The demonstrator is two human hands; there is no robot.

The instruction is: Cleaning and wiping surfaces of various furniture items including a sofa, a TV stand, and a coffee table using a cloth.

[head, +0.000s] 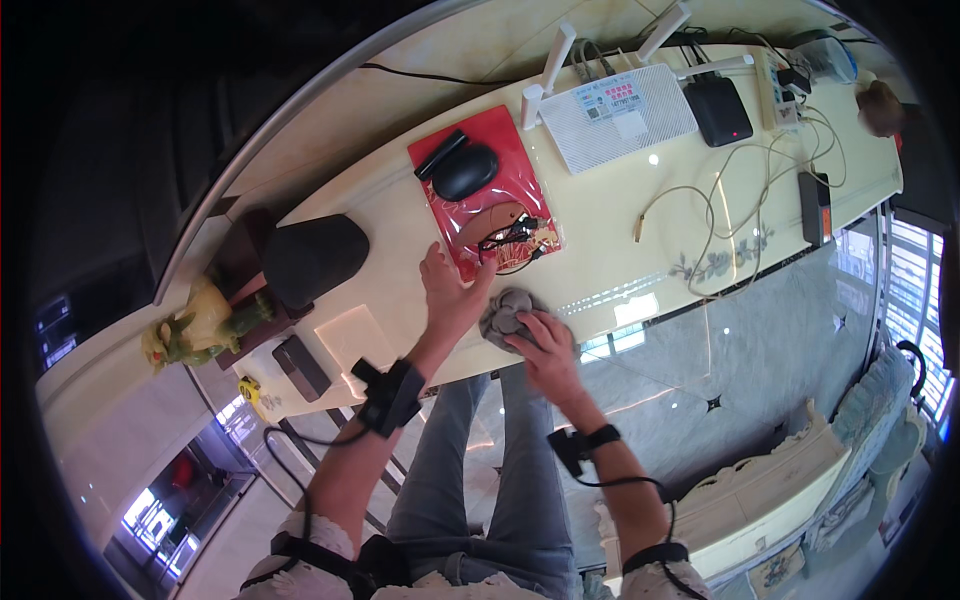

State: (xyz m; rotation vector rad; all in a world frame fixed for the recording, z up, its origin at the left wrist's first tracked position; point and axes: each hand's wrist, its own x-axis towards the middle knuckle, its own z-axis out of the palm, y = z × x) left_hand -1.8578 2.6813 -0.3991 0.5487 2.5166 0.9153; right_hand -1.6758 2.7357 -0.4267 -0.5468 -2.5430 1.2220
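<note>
My right hand (549,351) grips a bunched grey cloth (504,319) at the near edge of a cream, glossy tabletop (600,217). To its left, my left hand (456,291) holds nothing; its fingers are spread beside the lower corner of a red packet in clear plastic (517,157). On the packet lie a smooth black object shaped like a computer mouse (466,172), a short black stick-like object (441,154) and a bundled black cable (512,236). A flat brown rounded shape (484,223) shows partly under the cable.
A white router (622,124) with antennas, a black box with a red light (718,111) and a power strip (772,90) line the back. Looped cable (709,199) trails right. Leftward are a black rounded object (319,255), a carved figurine (206,319), a dark box (301,367) and a yellow tape measure (249,388).
</note>
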